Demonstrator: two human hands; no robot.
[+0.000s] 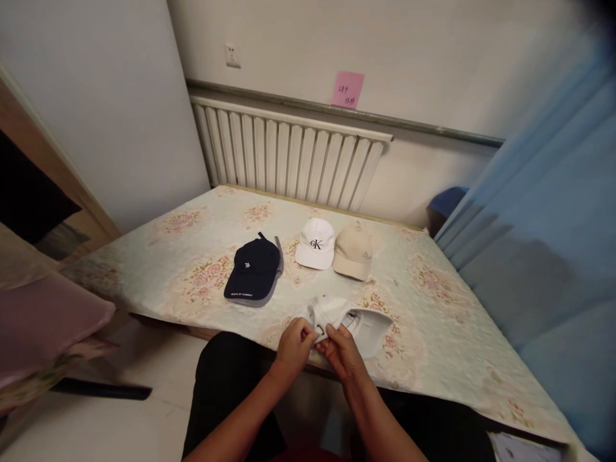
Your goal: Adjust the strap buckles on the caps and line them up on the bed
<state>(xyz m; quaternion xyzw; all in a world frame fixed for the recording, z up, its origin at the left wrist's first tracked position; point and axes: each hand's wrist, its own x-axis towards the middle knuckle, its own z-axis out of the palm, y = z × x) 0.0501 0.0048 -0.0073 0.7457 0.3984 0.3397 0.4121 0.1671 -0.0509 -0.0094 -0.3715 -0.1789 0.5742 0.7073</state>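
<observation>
At the front edge of the table, a white baseball cap [332, 311] lies between my hands, its pale brim pointing right. My left hand [295, 343] is closed on the cap's back strap, near a small dark buckle. My right hand [341, 350] pinches the strap from the other side, thumb on top. Farther back sit a white cap with black "CK" lettering [315, 245] and a beige cap [353, 251], side by side. To the left, a navy cap [253, 269] rests on top of a grey one [279, 273].
A floral cloth [183, 256] covers the table. Behind it, a white radiator [289, 151] runs along the wall, with a pink note [348, 89] above. A blue curtain [539, 244] hangs at the right, and a pink cloth-covered piece [48, 321] stands at the left.
</observation>
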